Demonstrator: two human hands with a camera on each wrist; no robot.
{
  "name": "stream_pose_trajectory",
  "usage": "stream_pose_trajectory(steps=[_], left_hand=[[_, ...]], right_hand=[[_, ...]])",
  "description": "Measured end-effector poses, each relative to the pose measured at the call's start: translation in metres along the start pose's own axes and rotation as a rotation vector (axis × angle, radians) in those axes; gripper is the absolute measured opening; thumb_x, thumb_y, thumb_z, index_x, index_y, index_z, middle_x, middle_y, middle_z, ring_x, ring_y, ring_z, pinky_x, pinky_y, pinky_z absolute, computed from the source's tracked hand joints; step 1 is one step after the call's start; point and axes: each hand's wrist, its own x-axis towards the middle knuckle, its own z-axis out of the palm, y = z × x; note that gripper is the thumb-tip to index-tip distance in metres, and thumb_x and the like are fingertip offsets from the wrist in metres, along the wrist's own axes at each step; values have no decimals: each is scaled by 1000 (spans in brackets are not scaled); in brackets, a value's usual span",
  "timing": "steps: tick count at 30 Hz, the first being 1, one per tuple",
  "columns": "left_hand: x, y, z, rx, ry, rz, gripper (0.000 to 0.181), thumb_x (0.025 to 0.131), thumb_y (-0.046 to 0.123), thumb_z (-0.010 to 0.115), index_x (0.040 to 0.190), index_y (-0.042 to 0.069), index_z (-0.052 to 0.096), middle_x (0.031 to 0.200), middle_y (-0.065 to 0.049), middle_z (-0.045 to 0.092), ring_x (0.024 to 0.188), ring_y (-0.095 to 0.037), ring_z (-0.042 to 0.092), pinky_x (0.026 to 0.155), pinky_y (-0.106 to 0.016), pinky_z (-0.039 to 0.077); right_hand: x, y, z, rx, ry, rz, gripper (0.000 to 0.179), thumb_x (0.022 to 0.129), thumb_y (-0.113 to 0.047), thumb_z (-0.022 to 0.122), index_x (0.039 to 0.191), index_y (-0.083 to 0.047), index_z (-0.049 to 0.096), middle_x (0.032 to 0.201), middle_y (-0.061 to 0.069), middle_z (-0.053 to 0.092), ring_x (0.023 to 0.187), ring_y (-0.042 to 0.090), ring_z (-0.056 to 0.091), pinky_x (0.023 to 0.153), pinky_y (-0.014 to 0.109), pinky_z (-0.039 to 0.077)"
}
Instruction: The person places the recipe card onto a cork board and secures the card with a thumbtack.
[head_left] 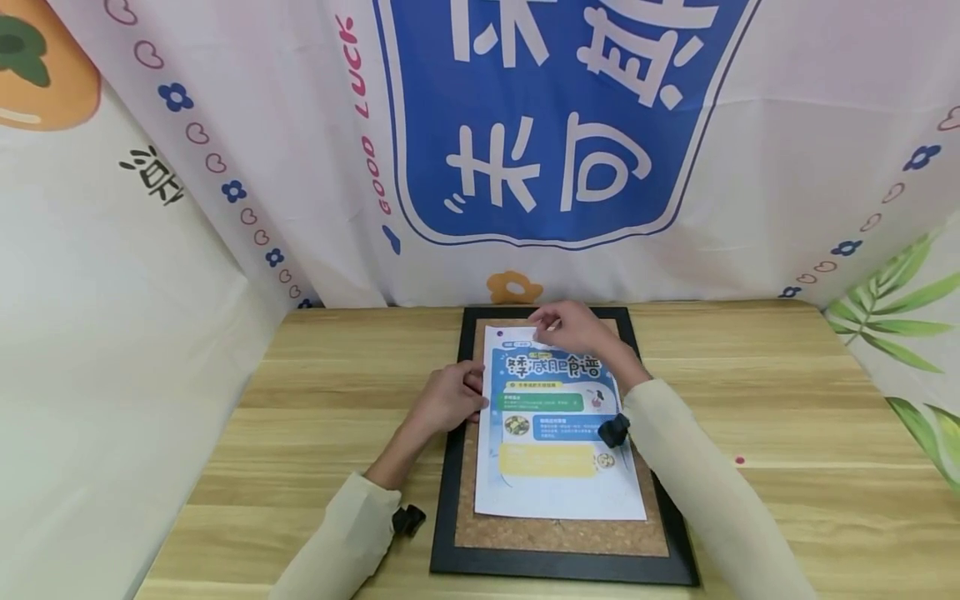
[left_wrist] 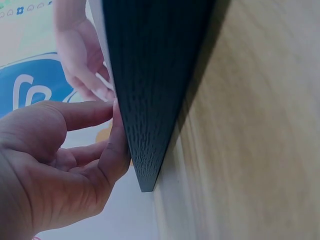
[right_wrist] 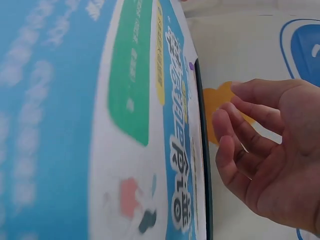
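A printed sheet (head_left: 558, 500) with blue, green and yellow panels lies on a cork board (head_left: 570, 537) in a black frame (head_left: 562, 565). A purple pushpin (head_left: 499, 333) sits at the sheet's upper left corner. My left hand (head_left: 450, 396) rests at the sheet's left edge with bent fingers; in the left wrist view the left hand (left_wrist: 65, 160) has its fingertips right at the frame's side. Over the sheet's upper right part is my right hand (head_left: 573, 327). The right wrist view shows the right hand (right_wrist: 270, 150) with loosely curled fingers, nothing visible between them.
A small pink-red pin (head_left: 740, 460) lies on the wooden table (head_left: 810, 400), right of the frame. Behind the table hangs a white cloth (head_left: 802, 192) with a large blue printed sign. Small black devices (head_left: 408, 521) are worn at both wrists.
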Motion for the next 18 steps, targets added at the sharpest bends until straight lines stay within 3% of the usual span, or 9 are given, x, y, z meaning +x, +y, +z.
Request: stream_pose_trajectory(steps=[9, 18], left_hand=[[-1, 4, -1, -2, 0, -29, 55, 94, -7, 74, 147, -5, 58, 105, -16, 68, 71, -17, 68, 61, -27, 64], [-1, 4, -3, 8, -7, -47, 55, 96, -5, 74, 148, -4, 59, 104, -15, 67, 71, -17, 69, 61, -26, 64]], right_hand=[[-37, 14, -8, 17, 36, -13, 37, 103, -21, 71, 137, -8, 71, 119, 10, 73, 105, 28, 65, 95, 43, 57], [-67, 23, -18, 7, 50, 0, 39, 103, -22, 72, 139, -8, 70, 122, 12, 73, 106, 28, 63, 93, 39, 56]])
